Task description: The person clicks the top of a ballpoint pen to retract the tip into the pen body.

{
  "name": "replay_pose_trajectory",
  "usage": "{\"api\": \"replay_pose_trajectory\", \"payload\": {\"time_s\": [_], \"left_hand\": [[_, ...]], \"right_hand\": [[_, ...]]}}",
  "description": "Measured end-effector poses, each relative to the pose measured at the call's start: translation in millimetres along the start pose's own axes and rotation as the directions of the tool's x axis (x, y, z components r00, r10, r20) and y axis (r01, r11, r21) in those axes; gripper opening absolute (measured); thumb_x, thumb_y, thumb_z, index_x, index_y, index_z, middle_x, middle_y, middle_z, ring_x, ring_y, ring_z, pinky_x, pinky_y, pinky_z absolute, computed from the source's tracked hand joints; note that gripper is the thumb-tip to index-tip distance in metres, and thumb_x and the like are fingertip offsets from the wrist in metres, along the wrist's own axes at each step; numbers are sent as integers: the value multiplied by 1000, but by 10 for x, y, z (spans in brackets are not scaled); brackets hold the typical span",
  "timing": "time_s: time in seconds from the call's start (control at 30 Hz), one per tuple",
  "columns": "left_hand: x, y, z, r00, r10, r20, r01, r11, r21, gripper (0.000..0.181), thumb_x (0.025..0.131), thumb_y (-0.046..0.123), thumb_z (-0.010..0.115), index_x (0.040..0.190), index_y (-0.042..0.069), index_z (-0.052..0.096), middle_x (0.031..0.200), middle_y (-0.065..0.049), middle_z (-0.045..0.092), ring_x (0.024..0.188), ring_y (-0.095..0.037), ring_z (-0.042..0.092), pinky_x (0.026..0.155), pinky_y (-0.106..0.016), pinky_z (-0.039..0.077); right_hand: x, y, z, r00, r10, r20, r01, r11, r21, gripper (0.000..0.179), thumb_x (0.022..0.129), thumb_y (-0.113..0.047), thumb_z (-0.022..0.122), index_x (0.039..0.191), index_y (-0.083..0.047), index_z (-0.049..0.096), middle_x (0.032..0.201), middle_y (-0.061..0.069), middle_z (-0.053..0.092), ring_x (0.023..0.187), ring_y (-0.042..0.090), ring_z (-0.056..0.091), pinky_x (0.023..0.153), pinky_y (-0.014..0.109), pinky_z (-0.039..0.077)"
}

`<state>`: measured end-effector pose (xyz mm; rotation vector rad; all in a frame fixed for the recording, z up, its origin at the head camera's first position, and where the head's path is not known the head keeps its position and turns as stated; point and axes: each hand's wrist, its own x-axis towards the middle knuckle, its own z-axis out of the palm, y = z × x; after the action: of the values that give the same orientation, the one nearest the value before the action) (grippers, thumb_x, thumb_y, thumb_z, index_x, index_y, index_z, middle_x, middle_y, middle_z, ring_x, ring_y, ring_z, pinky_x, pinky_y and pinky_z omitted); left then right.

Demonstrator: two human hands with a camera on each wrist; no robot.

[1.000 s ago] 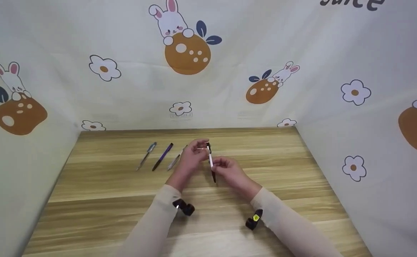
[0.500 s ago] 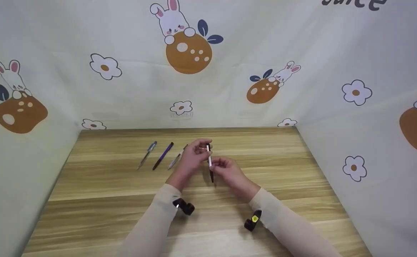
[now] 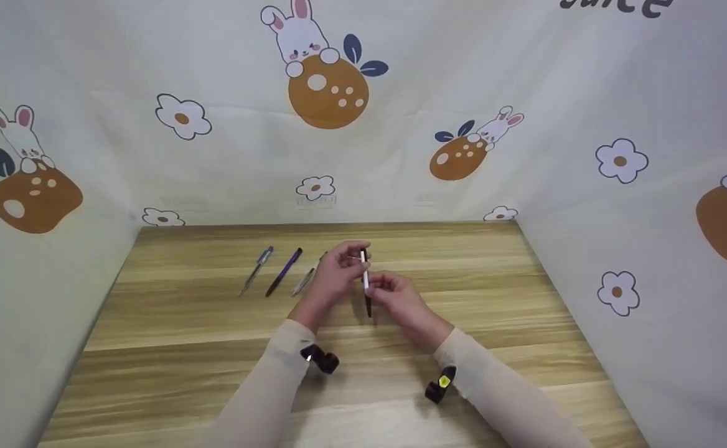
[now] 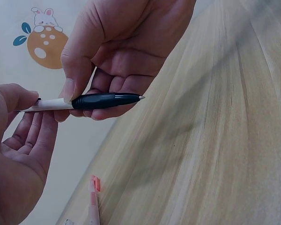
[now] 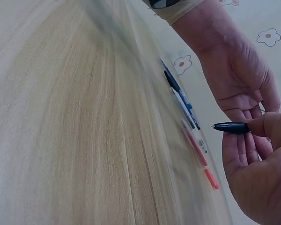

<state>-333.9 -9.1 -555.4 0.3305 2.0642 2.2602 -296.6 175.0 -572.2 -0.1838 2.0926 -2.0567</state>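
Observation:
A white ballpoint pen with a black grip (image 4: 105, 100) is held up between both hands. In the left wrist view its metal point is bare. My left hand (image 3: 337, 272) pinches the clip end between thumb and fingers, covering much of that end. My right hand (image 3: 406, 303) pinches the barrel just above the black grip, its thumb on top. Seen from the right wrist, only the black front part shows past the right thumb.
On the wooden table (image 3: 463, 280), left of the hands, lie a clear blue-ended pen (image 3: 256, 271), a purple pen (image 3: 284, 272) and a grey pen (image 3: 303, 282). A red-orange pen (image 5: 195, 144) lies beside them. Printed cloth (image 3: 233, 162) walls the table's back and sides.
The pen has turned slightly, its clip no longer showing at the side in the head view, and its point has shifted a little left. Both hands keep their hold almost unmoved.

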Motion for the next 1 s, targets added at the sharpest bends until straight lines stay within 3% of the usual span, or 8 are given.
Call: {"api": "replay_pose_trajectory", "payload": {"time_s": [0.27, 0.5, 0.77, 1.0], "left_hand": [[-4, 3, -10, 1000, 11, 6, -11, 1000, -17, 42, 99, -4, 77, 140, -2, 70, 119, -14, 74, 101, -20, 70, 86, -29, 61], [7, 35, -7, 1000, 1, -6, -1, 1000, 5, 40, 97, -4, 78, 135, 2, 74, 118, -11, 76, 101, -20, 70, 86, -28, 61], [24, 37, 25, 997, 69, 17, -69, 998, 3, 49, 98, -7, 73, 146, 5, 68, 123, -20, 73, 107, -23, 69, 90, -29, 58], [39, 15, 27, 994, 108, 23, -108, 994, 10, 51, 98, -9, 72, 147, 3, 66, 122, -19, 73, 107, -23, 70, 94, -30, 58]], "right_hand": [[-9, -10, 27, 1000, -11, -9, 11, 998, 57, 31, 98, 4, 69, 126, 16, 66, 115, 19, 74, 101, 15, 70, 91, 34, 63], [-19, -18, 35, 999, -26, -29, 27, 999, 27, 25, 97, 2, 72, 121, 10, 71, 109, 6, 77, 105, 20, 71, 92, 35, 63], [6, -58, 19, 999, -11, -46, 13, 999, 37, 21, 98, 2, 72, 119, 4, 74, 126, 27, 71, 109, 20, 70, 99, 34, 60], [26, -42, 0, 999, -25, -46, 25, 1000, 9, 18, 99, 2, 71, 117, 3, 75, 121, 23, 74, 106, 18, 70, 98, 31, 59]]}}
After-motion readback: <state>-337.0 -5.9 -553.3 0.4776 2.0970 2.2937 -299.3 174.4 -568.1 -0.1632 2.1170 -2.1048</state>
